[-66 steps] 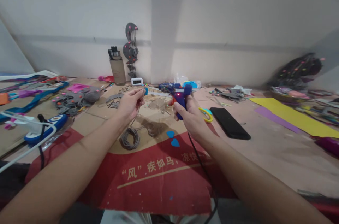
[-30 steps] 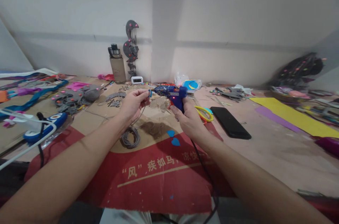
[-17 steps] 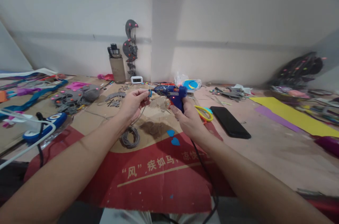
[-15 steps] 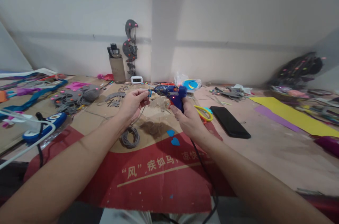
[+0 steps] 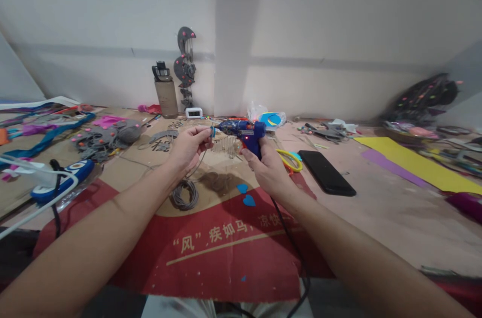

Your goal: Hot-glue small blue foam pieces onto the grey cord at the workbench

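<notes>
My right hand (image 5: 271,167) grips a blue hot glue gun (image 5: 248,132) by its handle, nozzle to the left and a red light glowing on its side. At the nozzle tip, my left hand (image 5: 194,147) pinches a small blue piece (image 5: 213,132), mostly covered by the fingers. A thin grey cord runs from these fingers down toward a coil of grey cord (image 5: 184,195) on the cardboard. Two blue heart cutouts (image 5: 248,200) lie below the glue gun. The glue gun's black cable (image 5: 286,230) passes beneath my right forearm.
A red and tan cardboard sheet (image 5: 226,268) covers the near table. To the right lie a black phone (image 5: 327,172) and yellow sheet (image 5: 414,162). A bottle (image 5: 165,92) and small white clock (image 5: 194,113) stand behind; a blue power strip (image 5: 64,182) is at left.
Almost nothing differs. Both hands keep the same hold, with the blue piece at the nozzle; the view has shifted very slightly.
</notes>
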`<state>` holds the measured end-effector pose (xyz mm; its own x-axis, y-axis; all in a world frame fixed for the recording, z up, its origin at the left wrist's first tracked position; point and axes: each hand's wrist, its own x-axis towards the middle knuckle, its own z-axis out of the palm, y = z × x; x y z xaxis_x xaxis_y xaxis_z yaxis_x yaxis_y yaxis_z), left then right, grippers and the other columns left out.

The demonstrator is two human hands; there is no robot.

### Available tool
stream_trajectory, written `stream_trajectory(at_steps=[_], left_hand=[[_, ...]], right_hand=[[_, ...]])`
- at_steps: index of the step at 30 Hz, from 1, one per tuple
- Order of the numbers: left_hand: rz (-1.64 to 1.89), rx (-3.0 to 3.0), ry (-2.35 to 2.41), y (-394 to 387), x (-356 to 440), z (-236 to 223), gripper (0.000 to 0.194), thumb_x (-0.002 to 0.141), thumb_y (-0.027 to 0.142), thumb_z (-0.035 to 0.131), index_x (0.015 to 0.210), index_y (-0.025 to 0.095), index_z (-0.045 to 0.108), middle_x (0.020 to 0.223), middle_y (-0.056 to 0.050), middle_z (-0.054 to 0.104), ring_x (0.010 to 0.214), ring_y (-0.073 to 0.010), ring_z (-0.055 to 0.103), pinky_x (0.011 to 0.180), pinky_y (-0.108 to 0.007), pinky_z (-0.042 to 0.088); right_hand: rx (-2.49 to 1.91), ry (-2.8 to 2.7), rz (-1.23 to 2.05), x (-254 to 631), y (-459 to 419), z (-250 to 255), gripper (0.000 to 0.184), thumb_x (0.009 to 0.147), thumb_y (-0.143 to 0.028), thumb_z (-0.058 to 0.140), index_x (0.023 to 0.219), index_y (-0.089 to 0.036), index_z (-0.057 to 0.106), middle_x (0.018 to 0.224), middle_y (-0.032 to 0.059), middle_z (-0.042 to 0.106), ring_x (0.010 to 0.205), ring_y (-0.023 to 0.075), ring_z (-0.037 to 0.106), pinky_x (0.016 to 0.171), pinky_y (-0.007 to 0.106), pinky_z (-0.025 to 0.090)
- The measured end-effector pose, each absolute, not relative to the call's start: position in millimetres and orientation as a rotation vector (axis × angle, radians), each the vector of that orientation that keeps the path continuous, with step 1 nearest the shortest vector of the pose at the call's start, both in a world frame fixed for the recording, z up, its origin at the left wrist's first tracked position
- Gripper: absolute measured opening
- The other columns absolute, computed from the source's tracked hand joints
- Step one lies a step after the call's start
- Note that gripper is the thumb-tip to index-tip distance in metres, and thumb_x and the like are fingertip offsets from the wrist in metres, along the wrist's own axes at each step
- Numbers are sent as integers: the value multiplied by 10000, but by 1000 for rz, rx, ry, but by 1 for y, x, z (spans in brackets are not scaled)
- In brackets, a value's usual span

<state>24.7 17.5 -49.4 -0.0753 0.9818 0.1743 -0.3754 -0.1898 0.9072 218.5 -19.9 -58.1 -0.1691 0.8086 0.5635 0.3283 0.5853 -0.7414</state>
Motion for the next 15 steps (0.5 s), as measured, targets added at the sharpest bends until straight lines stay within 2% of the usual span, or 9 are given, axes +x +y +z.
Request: stream_trajectory(at_steps=[8,15], left_hand=[[1547,998,833,16,24,-48,186,605,195,770,675,123,614,598,11,564,534,-72,529,549,-209,475],[1557,971,820,18,23,-48,186,597,177,769,678,120,612,590,18,560,529,-69,527,547,-203,482]], right_hand=[[-927,-1752,599,220,-18,-61,299,855,-325,517,1141,-239,521,1006,80,584,966,258,536,744,395,471],[-938,-1781,569,220,-16,-63,370,873,-340,499,1218,-209,474,1046,101,584,956,250,539,756,398,466]])
